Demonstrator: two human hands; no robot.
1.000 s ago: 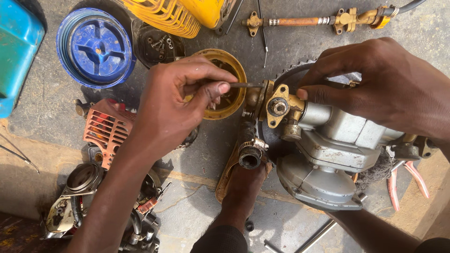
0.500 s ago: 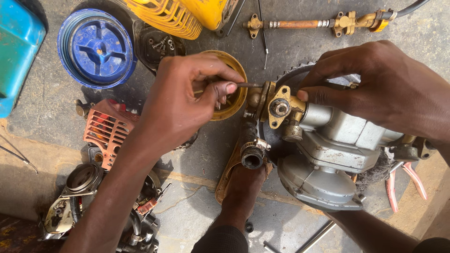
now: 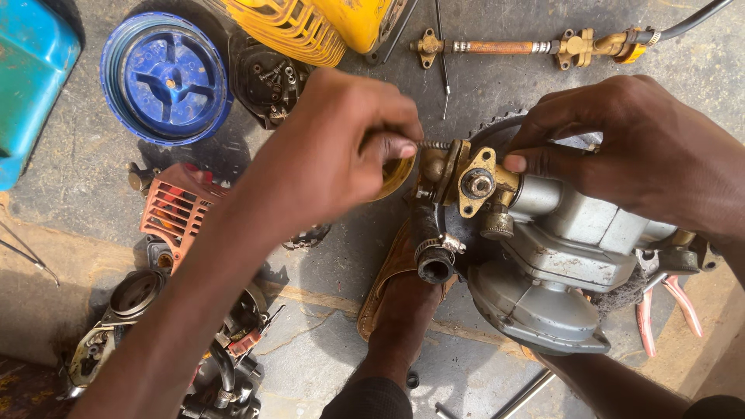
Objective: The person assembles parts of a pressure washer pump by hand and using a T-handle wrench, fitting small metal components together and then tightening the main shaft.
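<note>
1. Since the earlier frame, the left hand (image 3: 326, 155) has shifted slightly at the brass fitting (image 3: 466, 182), its fingers pinched shut on a thin bolt (image 3: 431, 145) entering the fitting's flange.
2. Closed too, the right hand (image 3: 636, 155) clamps the grey pump body (image 3: 559, 248), which rests on the concrete floor (image 3: 62, 171) by a sandalled foot (image 3: 400, 302).
3. That bolt looks only partly seated; the hose stub (image 3: 433, 260) hangs unconnected, and loose parts lie around.
4. No labels or packages are legible: a blue round cover (image 3: 167, 77) lies upper left, a yellow housing (image 3: 326, 23) at top, an orange grille (image 3: 174, 206) at left.
</note>
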